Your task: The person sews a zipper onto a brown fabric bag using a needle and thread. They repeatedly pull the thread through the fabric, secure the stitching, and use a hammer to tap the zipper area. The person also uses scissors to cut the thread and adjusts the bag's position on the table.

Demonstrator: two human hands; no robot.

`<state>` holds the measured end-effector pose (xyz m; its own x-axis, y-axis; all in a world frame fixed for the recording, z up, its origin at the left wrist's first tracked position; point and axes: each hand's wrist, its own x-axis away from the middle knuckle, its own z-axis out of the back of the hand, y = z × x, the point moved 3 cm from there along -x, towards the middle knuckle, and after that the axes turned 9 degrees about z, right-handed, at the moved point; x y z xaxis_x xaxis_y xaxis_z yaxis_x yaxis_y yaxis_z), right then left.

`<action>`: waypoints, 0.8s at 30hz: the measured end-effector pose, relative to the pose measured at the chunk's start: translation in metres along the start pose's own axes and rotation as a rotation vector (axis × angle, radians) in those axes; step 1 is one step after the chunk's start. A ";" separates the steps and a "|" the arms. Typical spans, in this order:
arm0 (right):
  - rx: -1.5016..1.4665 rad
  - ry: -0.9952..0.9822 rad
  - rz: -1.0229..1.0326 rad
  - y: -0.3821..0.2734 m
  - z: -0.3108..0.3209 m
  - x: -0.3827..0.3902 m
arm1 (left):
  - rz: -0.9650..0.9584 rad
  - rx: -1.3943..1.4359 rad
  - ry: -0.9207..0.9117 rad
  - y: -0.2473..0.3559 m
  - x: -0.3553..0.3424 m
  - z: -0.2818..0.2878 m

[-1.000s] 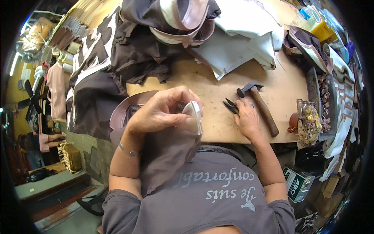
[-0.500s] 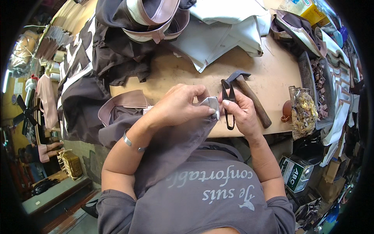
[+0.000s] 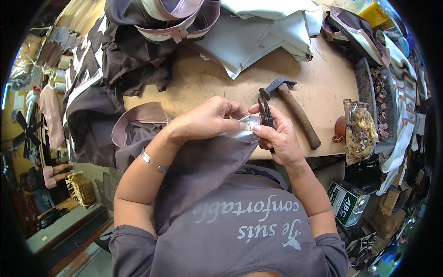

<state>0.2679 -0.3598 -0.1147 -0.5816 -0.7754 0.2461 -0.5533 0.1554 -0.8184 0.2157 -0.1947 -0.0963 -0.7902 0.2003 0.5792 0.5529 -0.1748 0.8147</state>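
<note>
In front of me, my left hand [image 3: 210,119] pinches a white-faced edge of a dark brown fabric piece [image 3: 203,166], which hangs down over my lap. Its pink-trimmed end [image 3: 138,117] rests on the table to the left. My right hand [image 3: 282,136] holds a pair of black thread snips [image 3: 265,113], blades pointing away from me. The right thumb and fingers meet the white edge beside the left fingertips. Just beyond the right hand lies a hammer [image 3: 297,113] with a dark head and wooden handle.
White sheets [image 3: 258,41] and dark pieces with pink trim [image 3: 177,30] are piled at the back. A grey plastic basket [image 3: 367,87] of small brown pieces stands at right, by a clear bag of scraps [image 3: 360,134]. A green tin [image 3: 346,205] sits lower right.
The snips have turned in my right hand, which has closed in on the white edge and now touches it. The view has shifted slightly.
</note>
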 end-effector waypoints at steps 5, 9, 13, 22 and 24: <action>-0.024 0.027 0.020 0.003 0.000 0.001 | -0.001 -0.109 0.074 0.003 0.000 -0.005; 0.104 -0.039 -0.001 0.006 0.012 0.011 | -0.017 -0.142 0.152 0.007 0.003 -0.008; 0.251 -0.042 -0.042 0.009 0.015 0.022 | -0.039 -0.241 0.224 0.008 0.003 -0.010; 0.477 -0.039 -0.054 0.006 0.011 0.021 | -0.054 -0.272 0.232 0.012 0.000 -0.014; 0.458 -0.027 -0.071 0.006 0.010 0.020 | -0.072 -0.266 0.231 0.011 0.000 -0.016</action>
<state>0.2593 -0.3808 -0.1197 -0.5328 -0.7908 0.3013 -0.2675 -0.1804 -0.9465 0.2181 -0.2121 -0.0877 -0.8806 0.0033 0.4739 0.4291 -0.4189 0.8002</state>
